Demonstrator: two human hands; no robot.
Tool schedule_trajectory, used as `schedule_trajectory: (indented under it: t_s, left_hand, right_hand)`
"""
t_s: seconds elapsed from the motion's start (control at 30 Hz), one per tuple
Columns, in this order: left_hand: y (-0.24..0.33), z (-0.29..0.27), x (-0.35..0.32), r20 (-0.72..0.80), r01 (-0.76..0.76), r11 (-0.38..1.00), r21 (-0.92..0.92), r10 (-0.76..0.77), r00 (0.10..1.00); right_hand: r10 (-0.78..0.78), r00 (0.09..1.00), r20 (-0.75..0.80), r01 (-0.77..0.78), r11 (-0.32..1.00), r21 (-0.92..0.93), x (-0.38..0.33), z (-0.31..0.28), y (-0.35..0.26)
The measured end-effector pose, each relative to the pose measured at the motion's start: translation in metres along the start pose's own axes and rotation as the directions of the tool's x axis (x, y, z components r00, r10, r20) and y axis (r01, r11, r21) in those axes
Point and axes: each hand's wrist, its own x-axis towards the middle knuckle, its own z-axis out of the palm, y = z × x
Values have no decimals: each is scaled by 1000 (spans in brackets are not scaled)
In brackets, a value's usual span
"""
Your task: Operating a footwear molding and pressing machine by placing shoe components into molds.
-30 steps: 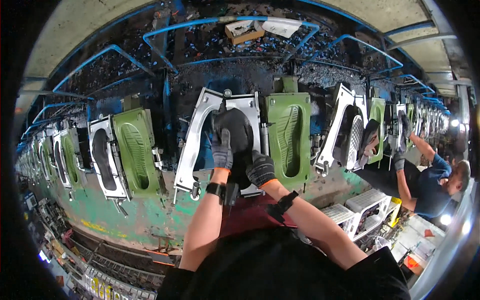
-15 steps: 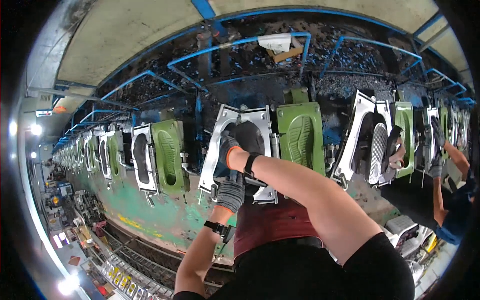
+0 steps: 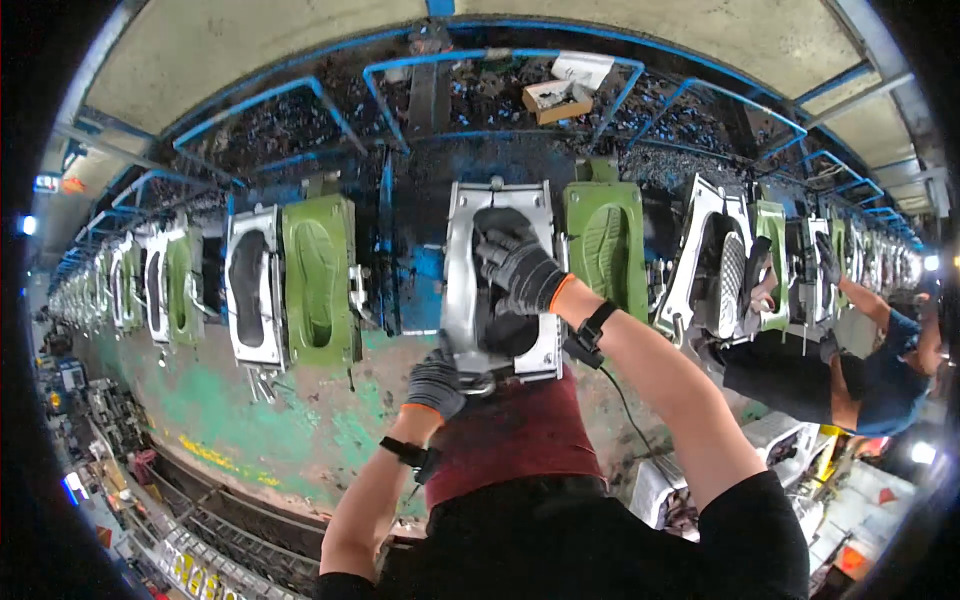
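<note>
I've got a green sole mould half at nine o'clock on my feed. Left hand, gray glove, sits at the silver mould frame's seven o'clock corner, fingers curled; can't tell if they grip. Black sole piece lies inside that frame, twelve to six o'clock. Right hand, gray glove, over the piece's middle, fingers somewhat spread. Second green mould half at frame's three o'clock; co-worker farther out, roughly same direction.

The frame is silvery metal, roughly rectangular, its long axis running near to far. The piece, black and elongated, lies lengthwise within the frame's opening, its near end rounded, its middle partly hidden.
</note>
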Motion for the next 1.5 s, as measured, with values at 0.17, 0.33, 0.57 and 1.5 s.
schedule_trajectory:
  t_s: [0.17, 0.33, 0.57, 1.5]
  left_hand:
    - [35, -19, -28, -211, -256, 957, -136, 224, 951]
    - [21, -92, 5, -717, -457, 815, -355, 77, 693]
    - [99, -168, 101, -877, -439, 882, 173, 341, 339]
    - [68, -96, 18, -408, -494, 825, 274, 565, 717]
  right_hand:
    - [367, 911, -187, -329, 921, 208, -36, 19, -60]
    - [631, 772, -72, -574, 741, 348, -91, 48, -191]
    - [623, 764, 166, -632, 672, 387, -105, 40, -204]
    - [393, 896, -209, -230, 812, 537, -141, 49, -85]
